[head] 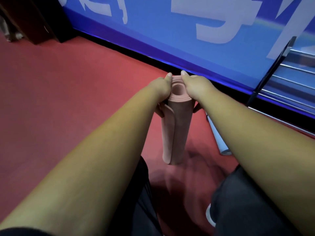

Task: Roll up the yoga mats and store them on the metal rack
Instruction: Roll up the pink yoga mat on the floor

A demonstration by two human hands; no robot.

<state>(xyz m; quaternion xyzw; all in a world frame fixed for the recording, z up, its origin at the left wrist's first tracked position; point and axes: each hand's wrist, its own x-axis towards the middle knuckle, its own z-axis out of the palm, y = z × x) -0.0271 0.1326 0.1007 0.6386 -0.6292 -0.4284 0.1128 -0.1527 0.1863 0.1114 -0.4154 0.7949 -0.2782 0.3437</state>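
Most of the frame is red floor (68, 99), matte, blurred at bottom centre. A blue wall panel (170, 36) with big white characters runs diagonally across the top, with a black strip along its base. Dark furniture (34, 17) sits upper left. The metal rack (294, 79) is at the right edge: shiny horizontal rails and one dark slanted post. A pale roll (219, 138) lies on the floor right of centre, near the rack's foot; we can't tell what it is.

Mat (177, 133): pink, rolled, upright at frame centre, with a loose outer flap down its left side. It's apart from the rack, not on it. Its lower end is close to the floor; we can't tell if it touches.

Grip: we have both hands on the top end of the roll. Left hand (162, 89) wraps the left side, right hand (196, 86) the right. The thumbs lie over the top rim either side of the hollow core, and the fingers curl round below. Both are closed tight on the mat. Dark trousers (247, 201) and a white shoe (210, 217) show at the bottom.
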